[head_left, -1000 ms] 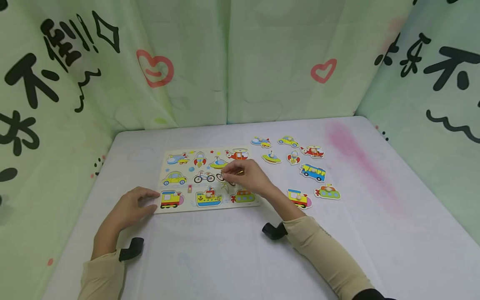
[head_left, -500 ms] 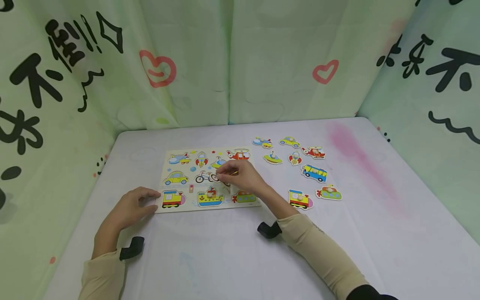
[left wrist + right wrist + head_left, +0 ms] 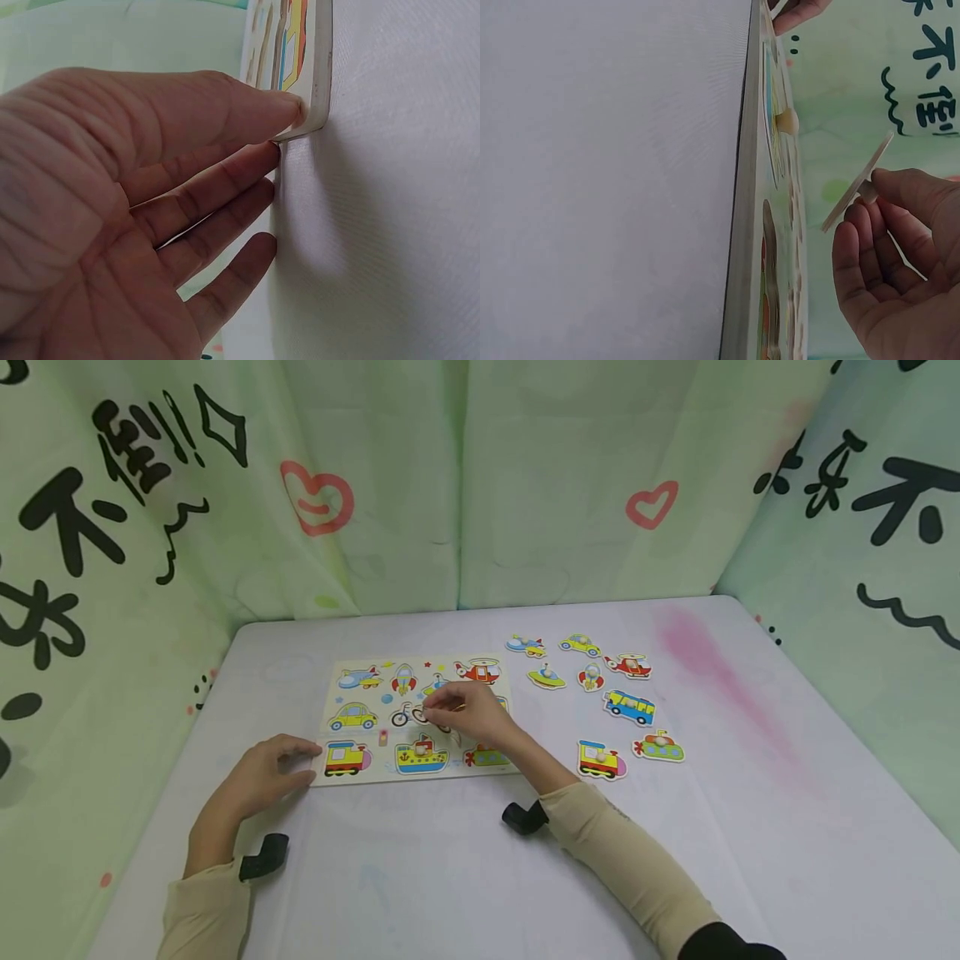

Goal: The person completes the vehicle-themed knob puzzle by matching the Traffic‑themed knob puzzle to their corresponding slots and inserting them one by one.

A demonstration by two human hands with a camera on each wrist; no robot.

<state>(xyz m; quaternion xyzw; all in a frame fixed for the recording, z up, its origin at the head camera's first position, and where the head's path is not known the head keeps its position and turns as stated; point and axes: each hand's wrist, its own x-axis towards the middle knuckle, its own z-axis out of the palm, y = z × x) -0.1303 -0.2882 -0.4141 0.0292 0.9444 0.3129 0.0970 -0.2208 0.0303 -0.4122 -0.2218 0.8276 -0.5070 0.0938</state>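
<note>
My right hand (image 3: 474,712) pinches a bicycle puzzle piece (image 3: 846,198) by its small knob, over the middle row of the puzzle board (image 3: 375,781). In the right wrist view the piece is tilted and raised above the board. Its picture is mostly covered by my fingers in the head view, beside the printed bicycle (image 3: 402,716). At the board's left edge rests my left hand (image 3: 261,772), its thumb (image 3: 274,111) touching the near corner and its fingers extended along the side. A ship piece (image 3: 422,757) with a knob sits in the bottom row.
Right of the board lie several loose pieces: an airplane (image 3: 525,646), a car (image 3: 580,645), a helicopter (image 3: 628,666), a saucer (image 3: 547,677), a rocket (image 3: 591,677), a bus (image 3: 629,707), a train (image 3: 600,760) and a submarine (image 3: 658,747). A green curtain (image 3: 540,485) surrounds the white table.
My right hand has moved left across the board with the bicycle piece, closer to the printed bicycle. My left hand stays at the board's edge.
</note>
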